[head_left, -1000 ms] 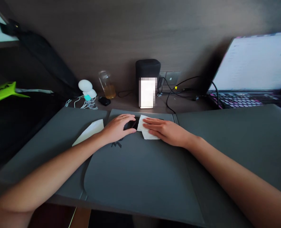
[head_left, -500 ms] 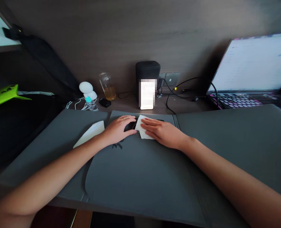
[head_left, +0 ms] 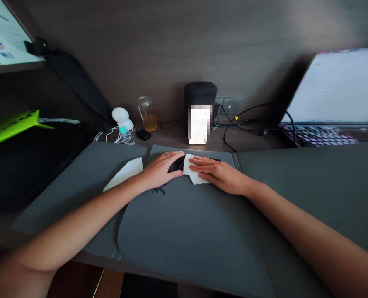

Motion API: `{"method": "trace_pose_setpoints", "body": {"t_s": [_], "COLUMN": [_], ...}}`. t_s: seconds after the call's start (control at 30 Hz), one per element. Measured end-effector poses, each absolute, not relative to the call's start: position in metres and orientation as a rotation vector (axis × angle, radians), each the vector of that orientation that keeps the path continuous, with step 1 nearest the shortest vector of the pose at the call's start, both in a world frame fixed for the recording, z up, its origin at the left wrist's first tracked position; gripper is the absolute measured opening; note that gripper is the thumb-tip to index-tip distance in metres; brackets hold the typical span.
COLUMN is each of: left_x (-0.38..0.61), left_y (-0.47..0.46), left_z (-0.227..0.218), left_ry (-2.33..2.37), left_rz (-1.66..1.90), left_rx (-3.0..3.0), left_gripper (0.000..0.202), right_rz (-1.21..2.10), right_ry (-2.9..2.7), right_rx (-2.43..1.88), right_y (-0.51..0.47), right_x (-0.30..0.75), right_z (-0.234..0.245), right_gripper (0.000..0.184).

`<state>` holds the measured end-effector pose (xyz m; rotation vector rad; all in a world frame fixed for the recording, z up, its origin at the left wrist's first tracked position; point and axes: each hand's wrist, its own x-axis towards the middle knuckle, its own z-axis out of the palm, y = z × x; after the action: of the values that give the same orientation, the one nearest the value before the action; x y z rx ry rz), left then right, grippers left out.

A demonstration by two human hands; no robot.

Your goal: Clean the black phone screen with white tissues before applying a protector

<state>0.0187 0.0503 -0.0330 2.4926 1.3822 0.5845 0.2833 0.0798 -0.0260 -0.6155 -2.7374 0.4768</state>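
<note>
A dark, flat object that looks like a phone (head_left: pixel 175 165) lies crosswise on the grey folded mat. Much of it is covered by my hands and a white tissue (head_left: pixel 187 164). My left hand (head_left: pixel 159 170), with a ring on one finger, grips its left end between thumb and fingers. Pressed down over the tissue, the fingers of my right hand (head_left: pixel 223 174) hold it against the dark surface. To the left of my left hand lies a piece of white paper (head_left: pixel 126 174), partly behind my forearm.
The grey mat (head_left: pixel 184 231) spans the desk. Behind it stand a black speaker (head_left: pixel 200 92) with a bright blurred panel in front, a glass of amber liquid (head_left: pixel 149 120), a white rounded device (head_left: pixel 120 114) and a black cable (head_left: pixel 227 132). At right is an open laptop (head_left: pixel 336 95).
The view has turned slightly left, so everything sits further right. The tissue's lower edge has shifted a little under my right hand. My left hand keeps its grip.
</note>
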Motion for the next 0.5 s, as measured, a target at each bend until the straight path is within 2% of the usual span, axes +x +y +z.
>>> {"method": "trace_pose_setpoints", "body": {"t_s": [0.13,0.33,0.5], "left_x": [0.018,0.019,0.018], "left_y": [0.05,0.051,0.051], "left_z": [-0.033,-0.033,-0.034], "left_ry": [1.404,1.393,1.399], "left_rz": [0.552,0.561,0.543], "left_rx": [2.48,2.492,2.49], "left_gripper": [0.052,0.053,0.054], "right_rz": [0.471,0.297,0.347], "right_ry": [-2.722,-2.711,-2.789], "right_rx": [-0.686,-0.712,-0.65], "right_y": [0.082,0.075,0.076], "right_x": [0.294,0.281,0.285], "right_z": [-0.022,-0.025,-0.022], "right_gripper": [0.039,0.042,0.041]}}
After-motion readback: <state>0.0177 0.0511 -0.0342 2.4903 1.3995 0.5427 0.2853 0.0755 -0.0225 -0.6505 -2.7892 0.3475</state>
